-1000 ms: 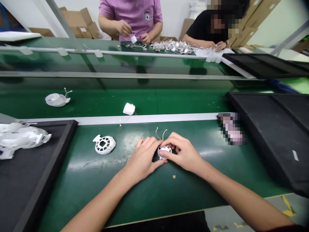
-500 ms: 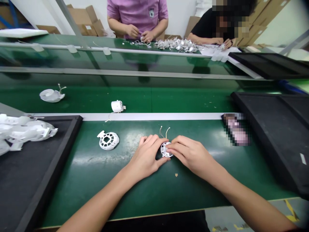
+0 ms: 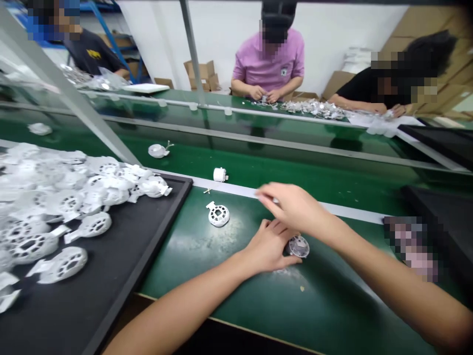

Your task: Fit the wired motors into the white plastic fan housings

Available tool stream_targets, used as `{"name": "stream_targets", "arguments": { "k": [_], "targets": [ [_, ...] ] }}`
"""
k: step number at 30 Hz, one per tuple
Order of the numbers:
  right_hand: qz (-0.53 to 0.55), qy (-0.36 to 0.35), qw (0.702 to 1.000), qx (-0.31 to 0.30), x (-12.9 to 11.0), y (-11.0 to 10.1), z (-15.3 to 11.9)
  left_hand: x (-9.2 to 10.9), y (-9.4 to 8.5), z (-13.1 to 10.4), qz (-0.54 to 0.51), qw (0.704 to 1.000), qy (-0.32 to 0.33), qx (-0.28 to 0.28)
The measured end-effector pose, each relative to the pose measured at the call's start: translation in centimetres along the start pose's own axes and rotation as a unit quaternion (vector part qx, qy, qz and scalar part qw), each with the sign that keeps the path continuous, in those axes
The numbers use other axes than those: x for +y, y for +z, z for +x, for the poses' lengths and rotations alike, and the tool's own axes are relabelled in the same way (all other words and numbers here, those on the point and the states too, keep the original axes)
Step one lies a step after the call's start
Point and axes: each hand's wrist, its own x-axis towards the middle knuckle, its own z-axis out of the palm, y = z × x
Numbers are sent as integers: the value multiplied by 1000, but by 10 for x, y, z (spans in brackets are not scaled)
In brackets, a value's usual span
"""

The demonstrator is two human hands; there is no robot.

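My left hand (image 3: 271, 246) is wrapped round the left side of a small round white part (image 3: 298, 246) on the green table. Raised above and crossing over it, my right hand (image 3: 290, 199) has its fingers bent together toward the left; they are blurred, and whether they hold anything is not visible. To the left lies a white slotted ring with a tab (image 3: 219, 215). Behind that ring, a white cylindrical part (image 3: 220, 174) rests on the belt side of the pale strip.
A black tray (image 3: 162, 236) at the left bears several white slotted parts (image 3: 70, 202). A pixelated object (image 3: 412, 246) lies at the right beside another black tray (image 3: 439, 212). A clear round part (image 3: 158, 151) is farther back. Three people sit across the line.
The view has turned left, showing more of the left tray. My right hand has come off the round part and risen to the left, while my left hand stays at it.
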Motion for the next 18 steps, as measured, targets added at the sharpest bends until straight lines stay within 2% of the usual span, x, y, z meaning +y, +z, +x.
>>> {"name": "stream_targets", "arguments": {
  "k": [2, 4, 6, 8, 10, 12, 16, 18],
  "targets": [
    [21, 16, 999, -19, -17, 18, 69, 0, -1, -3, 1, 1000, 13, -7],
    [25, 8, 999, -34, -34, 37, 126, 2, -5, -9, 7, 1000, 23, -9],
    [28, -11, 999, -46, -48, 49, 160, 2, -11, -15, 18, 999, 30, 3],
    [24, -18, 998, -50, -50, 51, 169, 2, -15, -20, 34, 999, 18, 13],
    [12, 0, 999, -48, -38, 43, 153, 2, -17, -23, 53, 999, 0, 11],
    [-12, 44, 998, -44, -14, 27, 118, 2, -17, -24, 67, 998, -7, 8],
    [-95, 192, 975, -63, 43, -9, 16, 0, -17, -20, 81, 997, 7, 17],
    [-128, 263, 953, -84, 59, -15, -37, -3, -19, -19, 85, 996, 11, 18]
  ]
}}
